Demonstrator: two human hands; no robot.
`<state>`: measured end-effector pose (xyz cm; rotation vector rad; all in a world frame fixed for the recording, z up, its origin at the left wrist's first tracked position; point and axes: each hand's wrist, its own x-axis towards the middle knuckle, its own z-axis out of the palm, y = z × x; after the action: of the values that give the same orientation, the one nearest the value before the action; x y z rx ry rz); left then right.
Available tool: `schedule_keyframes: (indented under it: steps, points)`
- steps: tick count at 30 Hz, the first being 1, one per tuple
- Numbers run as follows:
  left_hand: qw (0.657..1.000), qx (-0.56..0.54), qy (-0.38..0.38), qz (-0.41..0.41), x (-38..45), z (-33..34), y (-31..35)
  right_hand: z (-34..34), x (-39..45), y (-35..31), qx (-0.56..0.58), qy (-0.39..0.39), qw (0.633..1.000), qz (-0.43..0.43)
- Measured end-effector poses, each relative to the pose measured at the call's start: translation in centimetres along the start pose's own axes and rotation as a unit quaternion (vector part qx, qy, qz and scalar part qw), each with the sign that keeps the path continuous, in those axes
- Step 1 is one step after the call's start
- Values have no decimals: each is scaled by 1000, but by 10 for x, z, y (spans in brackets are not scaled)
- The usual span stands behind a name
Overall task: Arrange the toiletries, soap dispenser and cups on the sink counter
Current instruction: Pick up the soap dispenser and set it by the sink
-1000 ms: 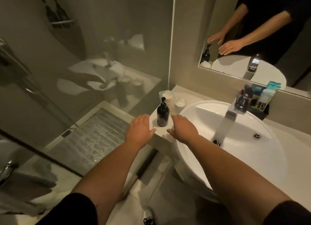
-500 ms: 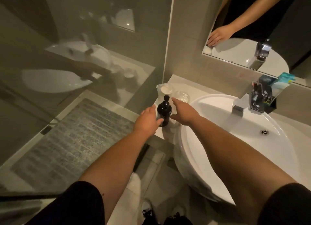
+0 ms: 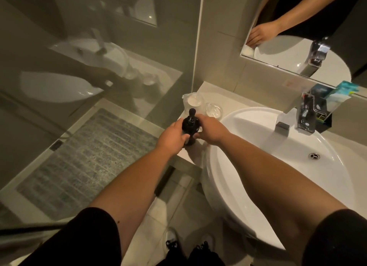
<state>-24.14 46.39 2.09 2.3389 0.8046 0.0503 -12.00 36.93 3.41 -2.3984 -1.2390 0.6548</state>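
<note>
A black pump soap dispenser (image 3: pixel 191 124) stands upright on the pale counter (image 3: pixel 224 100) left of the white basin (image 3: pixel 278 162). My left hand (image 3: pixel 172 137) grips its left side and my right hand (image 3: pixel 210 129) grips its right side. Just behind it stand two plastic-wrapped cups (image 3: pixel 193 102), the nearer one (image 3: pixel 214 110) beside the basin rim. Behind the chrome tap (image 3: pixel 304 116) a dark holder (image 3: pixel 325 114) keeps the toiletries, among them a teal and white packet (image 3: pixel 345 92).
A glass shower screen (image 3: pixel 99 67) closes off the left side, with a grey mat (image 3: pixel 89 160) behind it. A mirror (image 3: pixel 309 31) hangs above the counter. The counter strip where the dispenser stands is narrow, ending at a front edge above the tiled floor (image 3: pixel 158 216).
Both hands have closed in from the counter edge onto the soap dispenser, one on each side. The camera has come nearer and tipped down.
</note>
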Motion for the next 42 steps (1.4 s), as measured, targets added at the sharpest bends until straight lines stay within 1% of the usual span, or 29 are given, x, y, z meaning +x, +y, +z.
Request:
schedule_keyframes:
  steps: [4, 10, 13, 15, 18, 21, 24, 31, 37, 42]
  points:
    - [1000, -4, 0, 11, -4, -26, 9, -17, -10, -14, 13, 38, 999, -13]
    - [998, -11, 35, 58, 6, -74, 49, -77, -19, -41, -12, 111, 993, -26]
    - [994, -2, 42, 100, 20, -89, 69, -103, -23, -45, -8, 143, 990, -16]
    - [990, 26, 44, 128, 32, -95, 81, -114, -23, -42, -5, 166, 986, -3]
    - [986, 38, 36, 161, 50, -100, 97, -128, -23, -34, 0, 193, 981, 19]
    - [980, 32, 19, 197, 66, -94, 109, -136, -19, -20, 6, 203, 979, 33]
    - [977, 15, 5, 214, 83, -81, 117, -138, -9, -1, 3, 196, 979, 56]
    - [979, 51, -23, 199, 142, -49, 128, -143, 36, 51, 29, 187, 979, 71]
    - [981, 49, -58, 181, 193, -24, 126, -136, 74, 84, 50, 183, 978, 86]
    - [973, 52, -97, 205, 234, -6, 124, -126, 100, 109, 62, 195, 971, 121]
